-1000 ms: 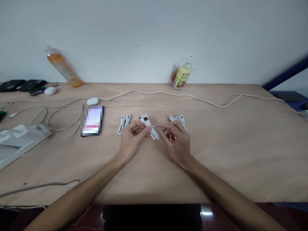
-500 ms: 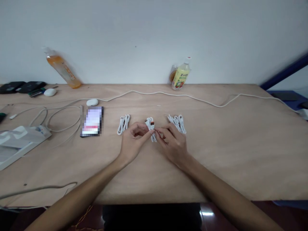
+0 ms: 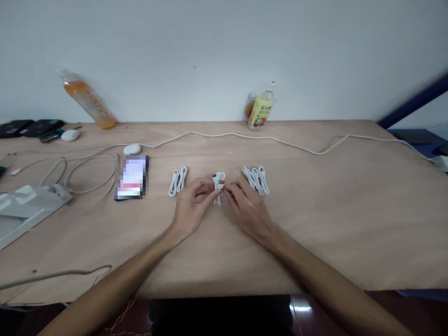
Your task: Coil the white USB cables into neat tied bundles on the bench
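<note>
In the head view, your left hand (image 3: 191,200) has a coiled white cable (image 3: 219,179) pinched between thumb and fingers, in front of you over the wooden table (image 3: 315,224); the thumb and fingertips of your right hand (image 3: 250,205) meet at its three o'clock edge, though I cannot tell whether they are clamped on it. Measured from that coil, a white cable bundle (image 3: 178,181) lies at nine o'clock and a wider cable group (image 3: 257,179) at three. An orange bottle (image 3: 86,100) with orange liquid inside leans on the wall (image 3: 175,56) at ten o'clock. At one o'clock tilts a yellow-labelled bottle (image 3: 262,111), its label hiding most of the contents. Out between eight and nine, a white tray (image 3: 38,223) bears crumpled translucent plastic (image 3: 28,193).
</note>
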{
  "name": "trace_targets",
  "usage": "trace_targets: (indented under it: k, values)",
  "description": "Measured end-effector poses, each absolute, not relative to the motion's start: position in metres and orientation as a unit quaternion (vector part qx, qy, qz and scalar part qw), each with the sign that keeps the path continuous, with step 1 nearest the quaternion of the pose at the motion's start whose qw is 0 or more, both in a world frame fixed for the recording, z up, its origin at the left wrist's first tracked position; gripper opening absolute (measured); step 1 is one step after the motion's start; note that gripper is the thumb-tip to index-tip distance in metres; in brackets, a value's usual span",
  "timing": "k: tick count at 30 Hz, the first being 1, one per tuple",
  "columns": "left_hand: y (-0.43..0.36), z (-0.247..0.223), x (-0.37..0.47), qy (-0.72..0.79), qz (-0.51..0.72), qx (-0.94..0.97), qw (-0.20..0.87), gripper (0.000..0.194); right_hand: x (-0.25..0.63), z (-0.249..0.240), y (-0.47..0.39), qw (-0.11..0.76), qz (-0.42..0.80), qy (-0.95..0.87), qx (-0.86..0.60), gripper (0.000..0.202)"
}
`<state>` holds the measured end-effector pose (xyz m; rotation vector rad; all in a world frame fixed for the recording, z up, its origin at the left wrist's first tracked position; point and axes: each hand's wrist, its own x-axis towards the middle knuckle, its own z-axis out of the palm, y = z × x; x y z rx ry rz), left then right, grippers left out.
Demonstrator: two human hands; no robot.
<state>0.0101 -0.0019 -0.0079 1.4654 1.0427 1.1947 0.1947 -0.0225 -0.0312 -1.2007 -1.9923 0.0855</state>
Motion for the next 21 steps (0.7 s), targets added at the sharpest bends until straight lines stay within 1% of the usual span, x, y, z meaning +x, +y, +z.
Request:
trace_targets:
  k: [6, 10, 12, 14, 17, 21]
  values:
    - [0.001, -0.005, 0.007, 0.415, 0.451, 0.591, 0.525, 0.019, 0.199, -0.017, -0.02, 0.437, 0.238, -0.717, -0.488, 0.022]
    - [0.004, -0.001, 0.006, 0.396, 0.437, 0.57, 0.572, 0.029, 0.202, -0.01, -0.017, 0.46, 0.349, -0.651, -0.492, 0.021]
    - [0.005, 0.001, 0.006, 0.385, 0.431, 0.558, 0.596, 0.031, 0.202, -0.009, -0.016, 0.462, 0.405, -0.614, -0.496, 0.021]
    - [0.005, 0.003, 0.005, 0.377, 0.426, 0.55, 0.612, 0.03, 0.202, -0.01, -0.015, 0.458, 0.461, -0.579, -0.492, 0.022]
    - [0.006, 0.004, 0.004, 0.364, 0.425, 0.548, 0.622, 0.025, 0.201, -0.009, -0.015, 0.461, 0.514, -0.541, -0.479, 0.027]
    - [0.006, 0.005, 0.003, 0.36, 0.429, 0.543, 0.626, 0.023, 0.199, -0.003, -0.015, 0.482, 0.531, -0.516, -0.468, 0.029]
